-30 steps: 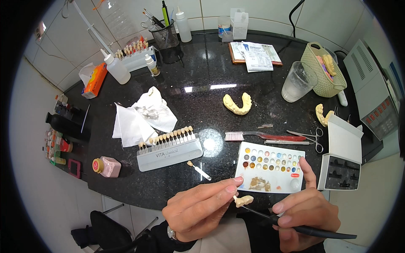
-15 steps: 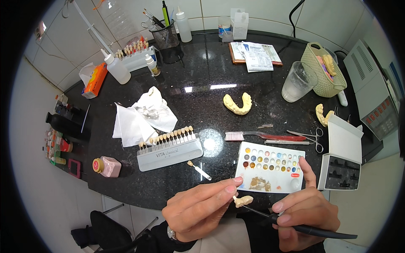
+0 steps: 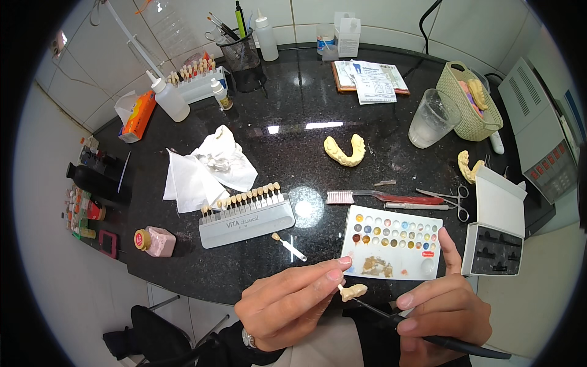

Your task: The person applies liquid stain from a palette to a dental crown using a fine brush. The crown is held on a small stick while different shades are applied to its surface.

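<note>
My left hand [image 3: 287,300] pinches a small cream dental bridge [image 3: 354,292] by a pale stub at its left end. In my right hand [image 3: 449,306] is a slim black brush [image 3: 468,347], gripped like a pen, its fine tip touching the underside of the bridge. The right index finger points up beside a white paint palette [image 3: 431,269], which has rows of coloured wells and a brownish smear. To the left lie a loose shade tab [image 3: 292,249] and a grey tooth shade guide [image 3: 247,227].
Beyond the palette lie a red-handled toothbrush [image 3: 391,197], scissor-like forceps [image 3: 457,199] and a yellow dental model [image 3: 345,153]. An open white box [image 3: 498,202] stands at right. White tissues [image 3: 211,168] and a pink jar [image 3: 160,242] sit at left, a clear cup [image 3: 431,119] at back right.
My right hand has tilted the brush a little, its rear end moving slightly down and left. The right index finger has shifted slightly right. My left hand holds the bridge steady.
</note>
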{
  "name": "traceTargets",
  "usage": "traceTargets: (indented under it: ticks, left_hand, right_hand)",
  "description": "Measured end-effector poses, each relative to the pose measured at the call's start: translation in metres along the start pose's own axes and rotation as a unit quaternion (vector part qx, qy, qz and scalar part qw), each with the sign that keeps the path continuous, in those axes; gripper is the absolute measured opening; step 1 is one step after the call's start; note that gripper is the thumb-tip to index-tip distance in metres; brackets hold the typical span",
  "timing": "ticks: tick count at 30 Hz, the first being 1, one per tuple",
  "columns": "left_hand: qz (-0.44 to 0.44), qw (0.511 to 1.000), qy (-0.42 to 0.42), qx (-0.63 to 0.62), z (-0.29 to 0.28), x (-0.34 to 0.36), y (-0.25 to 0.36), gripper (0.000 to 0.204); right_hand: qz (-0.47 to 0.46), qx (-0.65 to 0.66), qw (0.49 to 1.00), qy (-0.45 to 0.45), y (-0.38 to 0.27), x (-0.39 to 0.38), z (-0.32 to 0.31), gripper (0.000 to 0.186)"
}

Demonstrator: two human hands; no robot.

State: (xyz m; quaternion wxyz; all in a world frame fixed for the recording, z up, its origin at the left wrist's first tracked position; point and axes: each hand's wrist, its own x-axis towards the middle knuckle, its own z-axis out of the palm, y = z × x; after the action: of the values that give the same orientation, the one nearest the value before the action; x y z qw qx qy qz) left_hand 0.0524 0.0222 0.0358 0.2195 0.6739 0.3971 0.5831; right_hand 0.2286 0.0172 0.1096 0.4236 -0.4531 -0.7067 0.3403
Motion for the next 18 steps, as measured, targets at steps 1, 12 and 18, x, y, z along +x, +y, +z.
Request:
traceTargets:
  ticks: [1, 12, 18]
  left_hand:
    - [-0.001, 1.000, 0.001, 0.004, -0.001, -0.001, -0.001, 0.031]
    - [-0.003, 1.000, -0.004, 0.001, 0.000, 0.001, 0.001, 0.032]
    - [-0.002, 1.000, -0.004, -0.004, -0.002, 0.001, 0.000, 0.032]
  right_hand:
    - [-0.001, 0.003, 1.000, -0.004, 0.002, 0.001, 0.001, 0.017]
    - [-0.183, -0.006, 0.981, 0.071, 0.011, 0.001, 0.010, 0.006]
    - [-0.188, 0.008, 0.979, 0.074, 0.013, 0.003, 0.013, 0.006]
